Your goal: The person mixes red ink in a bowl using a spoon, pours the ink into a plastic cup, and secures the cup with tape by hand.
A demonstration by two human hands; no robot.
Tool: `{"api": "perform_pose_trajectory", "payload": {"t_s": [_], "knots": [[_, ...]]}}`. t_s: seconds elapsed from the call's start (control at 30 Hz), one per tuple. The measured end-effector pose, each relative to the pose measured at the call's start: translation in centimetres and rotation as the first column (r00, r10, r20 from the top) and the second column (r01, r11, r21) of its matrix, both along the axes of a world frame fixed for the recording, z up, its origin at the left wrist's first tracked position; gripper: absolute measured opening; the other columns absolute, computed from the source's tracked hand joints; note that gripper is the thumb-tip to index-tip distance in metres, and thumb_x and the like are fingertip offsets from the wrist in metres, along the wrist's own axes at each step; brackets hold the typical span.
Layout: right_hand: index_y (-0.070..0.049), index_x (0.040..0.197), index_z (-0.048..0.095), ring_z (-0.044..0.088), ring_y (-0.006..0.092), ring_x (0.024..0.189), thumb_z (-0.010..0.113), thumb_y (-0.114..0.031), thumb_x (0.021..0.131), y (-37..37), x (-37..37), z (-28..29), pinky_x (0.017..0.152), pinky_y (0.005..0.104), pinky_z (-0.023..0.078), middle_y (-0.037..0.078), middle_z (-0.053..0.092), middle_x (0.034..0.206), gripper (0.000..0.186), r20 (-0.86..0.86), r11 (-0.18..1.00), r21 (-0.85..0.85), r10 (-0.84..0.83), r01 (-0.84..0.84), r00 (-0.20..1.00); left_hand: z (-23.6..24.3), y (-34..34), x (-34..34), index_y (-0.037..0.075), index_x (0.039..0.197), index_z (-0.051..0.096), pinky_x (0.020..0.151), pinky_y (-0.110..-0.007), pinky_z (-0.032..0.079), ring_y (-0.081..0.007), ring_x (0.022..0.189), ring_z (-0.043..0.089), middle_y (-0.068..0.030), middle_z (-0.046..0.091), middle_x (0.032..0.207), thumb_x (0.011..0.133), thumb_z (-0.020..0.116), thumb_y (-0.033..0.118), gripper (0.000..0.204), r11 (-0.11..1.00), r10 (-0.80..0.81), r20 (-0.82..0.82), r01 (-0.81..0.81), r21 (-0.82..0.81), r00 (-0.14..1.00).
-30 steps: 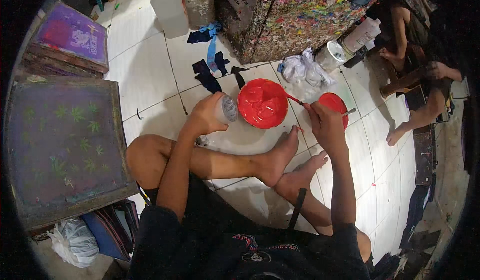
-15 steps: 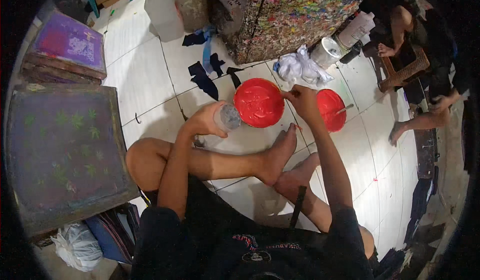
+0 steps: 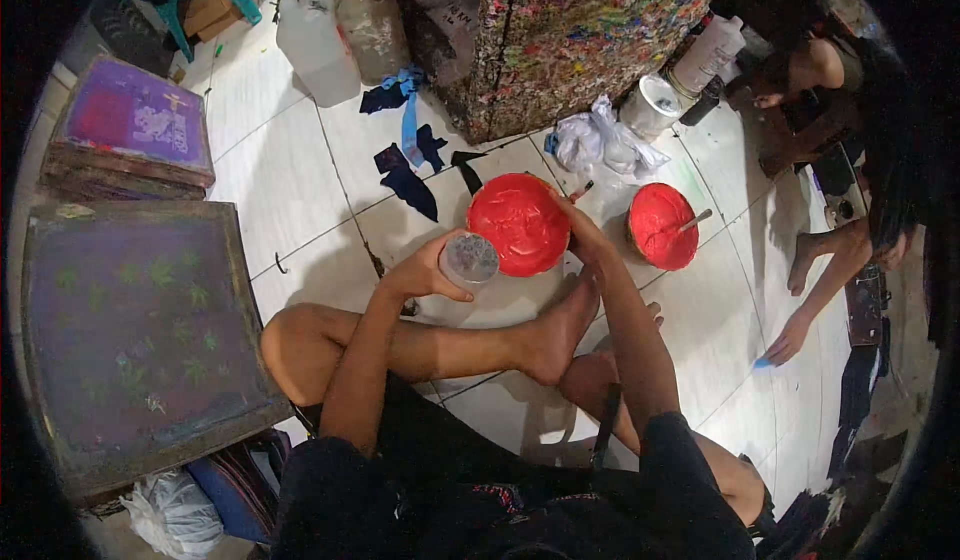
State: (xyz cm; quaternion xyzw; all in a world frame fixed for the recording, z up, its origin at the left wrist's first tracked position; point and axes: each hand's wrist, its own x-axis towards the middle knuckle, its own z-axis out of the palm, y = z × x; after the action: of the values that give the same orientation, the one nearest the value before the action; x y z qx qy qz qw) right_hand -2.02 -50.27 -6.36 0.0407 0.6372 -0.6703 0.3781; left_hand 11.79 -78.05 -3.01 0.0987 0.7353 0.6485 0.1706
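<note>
My left hand (image 3: 432, 272) is closed around a clear plastic cup (image 3: 470, 259), which has some greyish matter in it and is held just left of a red bowl. Thick red paint fills that bowl (image 3: 518, 226), in front of my crossed legs. My right hand (image 3: 584, 232) is closed on the bowl's right rim, its fingers partly hidden beneath the side. A short handle with a reddish tip (image 3: 581, 191) sticks out beside that hand; what it belongs to cannot be made out. Further right stands a second bowl of red paint (image 3: 663, 226) with a spoon (image 3: 695, 220) in it.
Dark cloth scraps (image 3: 408, 188) lie beyond the bowls, near a white plastic bag (image 3: 608, 142) and a white can (image 3: 652, 107). Printing frames (image 3: 140, 310) are stacked at left. A jerrycan (image 3: 318, 48) stands behind. A co-worker's hand (image 3: 790, 340) touches the floor at right.
My right hand has gone from pinching near the bowl's edge to gripping its right side. The cup remains in my left hand. The co-worker's arm now reaches down to the floor.
</note>
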Motion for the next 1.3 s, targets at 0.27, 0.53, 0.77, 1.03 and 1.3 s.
{"api": "perform_pose_trajectory", "payload": {"t_s": [0.27,0.53,0.77,1.03,1.3], "knots": [[-0.012,0.145,0.043,0.048,0.0247,0.13,0.049,-0.05,0.098,1.3,1.6,1.3,0.107,0.0425,0.041,0.01,0.046,0.146,0.061,0.055,0.941,-0.31,-0.125,0.136,0.991,1.1,1.1,0.5,0.006,0.132,0.05,0.103,-0.031,0.041,-0.0138,0.114,0.054,-0.0018,0.06,0.122,0.052,0.093,0.007,0.091,0.996,0.008,0.051,-0.013,0.089,0.999],[-0.009,0.146,0.041,0.048,0.0267,0.131,0.049,-0.052,0.098,5.1,1.4,3.3,0.108,0.0427,0.042,0.011,0.044,0.148,0.065,0.135,0.945,-0.265,-0.162,0.193,0.977,3.8,2.8,0.9,0.007,0.134,0.049,0.106,-0.033,0.039,-0.0159,0.119,0.052,-0.0024,0.057,0.126,0.051,0.094,0.009,0.094,0.981,-0.035,0.058,0.023,0.195,0.998],[-0.005,0.144,0.042,0.053,0.026,0.125,0.046,-0.046,0.101,6.3,1.4,14.3,0.104,0.04,0.044,0.016,0.05,0.142,0.06,-0.106,0.949,-0.257,-0.216,0.183,0.971,7.0,3.3,0.3,0.008,0.132,0.051,0.104,-0.034,0.04,-0.0172,0.119,0.053,-0.0048,0.058,0.126,0.052,0.094,0.014,0.091,0.995,-0.022,-0.216,0.042,0.089,0.976],[-0.002,0.134,0.053,0.063,0.02,0.106,0.048,-0.042,0.101,6.7,1.1,23.9,0.096,0.0358,0.048,0.011,0.065,0.12,0.053,-0.402,0.993,-0.026,-0.117,0.116,0.908,8.3,7.0,-1.1,0.005,0.13,0.05,0.103,-0.036,0.042,-0.0211,0.118,0.056,-0.0107,0.059,0.127,0.052,0.096,0.026,0.094,0.976,0.18,-0.284,-0.207,-0.068,0.942],[-0.002,0.116,0.061,0.061,0.011,0.08,0.054,-0.039,0.1,6.6,0.9,28.3,0.073,0.0273,0.049,0.004,0.067,0.094,0.041,-0.527,0.979,0.137,-0.056,0.15,0.848,9.7,10.3,-2.2,0.004,0.124,0.054,0.1,-0.037,0.045,-0.0214,0.11,0.06,-0.0104,0.065,0.117,0.051,0.097,0.027,0.088,0.965,0.255,-0.328,-0.259,0.033,0.91]]}}
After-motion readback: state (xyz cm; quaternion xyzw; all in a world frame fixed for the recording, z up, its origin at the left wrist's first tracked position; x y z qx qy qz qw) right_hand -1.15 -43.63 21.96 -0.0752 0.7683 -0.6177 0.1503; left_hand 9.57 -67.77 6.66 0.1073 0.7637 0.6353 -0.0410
